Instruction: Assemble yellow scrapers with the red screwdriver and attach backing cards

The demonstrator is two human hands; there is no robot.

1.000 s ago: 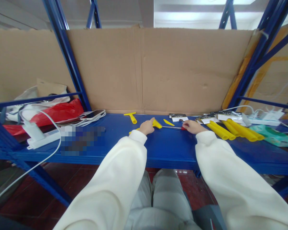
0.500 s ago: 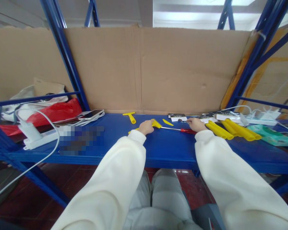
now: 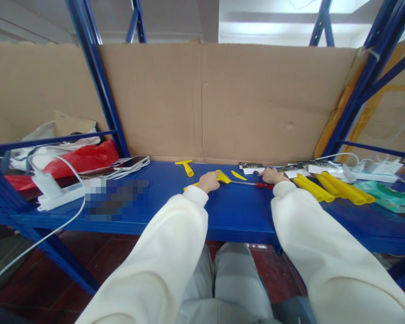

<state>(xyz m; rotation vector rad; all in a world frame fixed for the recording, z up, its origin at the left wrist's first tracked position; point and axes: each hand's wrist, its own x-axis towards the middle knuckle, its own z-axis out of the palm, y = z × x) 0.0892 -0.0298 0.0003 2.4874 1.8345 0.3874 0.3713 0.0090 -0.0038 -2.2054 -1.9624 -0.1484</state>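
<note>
Plain, pale clothing. Light grey trousers, matte and softly creased, have a narrow dark gap between their two legs. Left of the trousers runs a creamy-white left sleeve; right of them, a matching right sleeve. Both look thick, loose and unpatterned, with broad rounded folds. Farther forward than the trousers, the fabric gathers into a snug left cuff and right cuff, same white. The left hand and right hand are bare.
</note>
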